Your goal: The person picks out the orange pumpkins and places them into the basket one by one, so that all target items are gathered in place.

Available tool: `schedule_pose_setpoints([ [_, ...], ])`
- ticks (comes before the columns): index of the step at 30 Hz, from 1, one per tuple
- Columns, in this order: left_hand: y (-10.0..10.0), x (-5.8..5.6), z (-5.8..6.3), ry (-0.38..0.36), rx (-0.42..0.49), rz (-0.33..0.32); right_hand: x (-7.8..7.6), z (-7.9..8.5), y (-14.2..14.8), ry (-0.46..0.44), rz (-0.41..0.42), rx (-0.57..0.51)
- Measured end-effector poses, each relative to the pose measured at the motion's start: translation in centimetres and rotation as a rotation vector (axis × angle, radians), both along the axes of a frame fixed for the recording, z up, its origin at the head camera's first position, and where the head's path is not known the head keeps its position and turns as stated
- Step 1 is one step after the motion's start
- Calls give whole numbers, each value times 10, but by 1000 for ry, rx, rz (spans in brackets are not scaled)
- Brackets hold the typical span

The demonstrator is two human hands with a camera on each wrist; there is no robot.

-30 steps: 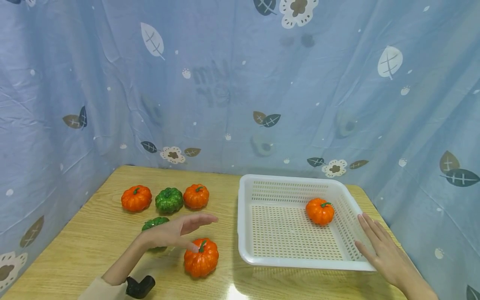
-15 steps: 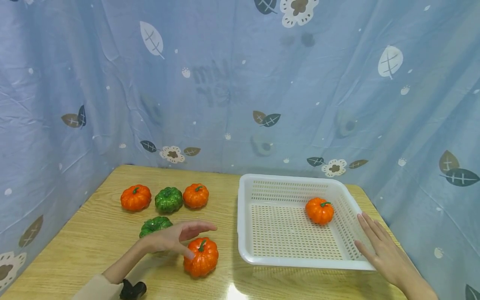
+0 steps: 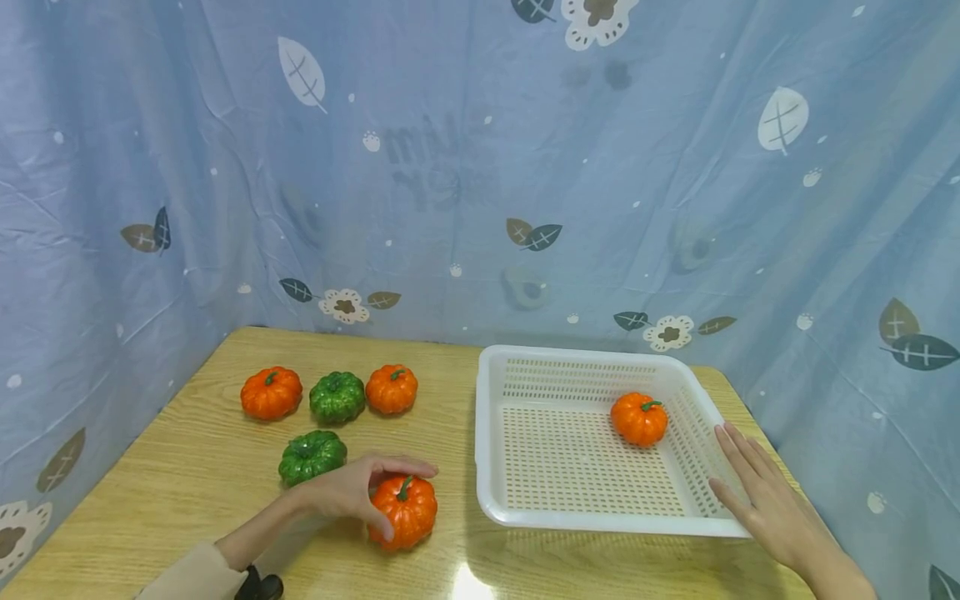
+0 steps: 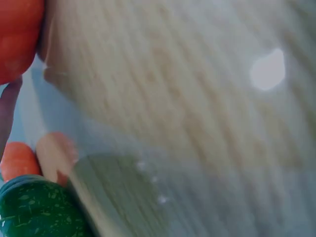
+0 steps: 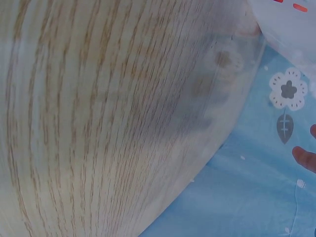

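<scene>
My left hand (image 3: 356, 492) has its thumb and fingers curled round the near orange toy pumpkin (image 3: 412, 510), which sits on the table with its green stem up. At the upper left of the left wrist view, a finger (image 4: 7, 109) touches that orange pumpkin (image 4: 17, 39). Just behind my left wrist lies a green pumpkin (image 3: 312, 457). My right hand (image 3: 776, 508) rests with straight fingers on the right rim of a white plastic basket (image 3: 592, 522). Inside the basket, toward its right side, sits another orange pumpkin (image 3: 637, 421).
Farther back on the left stand an orange pumpkin (image 3: 272, 393), a green pumpkin (image 3: 337, 397) and a smaller orange pumpkin (image 3: 392, 389) in a row. A blue patterned curtain (image 3: 465, 167) hangs round the back and sides of the wooden table (image 3: 187, 467).
My left hand has come down onto the near orange pumpkin, its thumb and fingers now closed round it. The green pumpkin behind the wrist is more fully visible. My right hand has stayed still.
</scene>
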State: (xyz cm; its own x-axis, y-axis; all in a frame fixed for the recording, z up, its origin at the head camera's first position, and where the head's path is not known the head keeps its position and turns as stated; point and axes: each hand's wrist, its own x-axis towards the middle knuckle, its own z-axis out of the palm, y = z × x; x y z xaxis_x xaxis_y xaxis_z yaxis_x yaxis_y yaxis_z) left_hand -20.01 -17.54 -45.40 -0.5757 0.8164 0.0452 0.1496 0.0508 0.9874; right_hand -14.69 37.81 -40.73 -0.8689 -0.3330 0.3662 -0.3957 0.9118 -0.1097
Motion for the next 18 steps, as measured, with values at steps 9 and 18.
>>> schedule_pose_setpoints([
  [9,6,2,-3,112,-79,-2,0,-1,0,-5,-15,4],
  [18,14,4,-7,151,-67,-29,-1,-2,1,25,4,2],
])
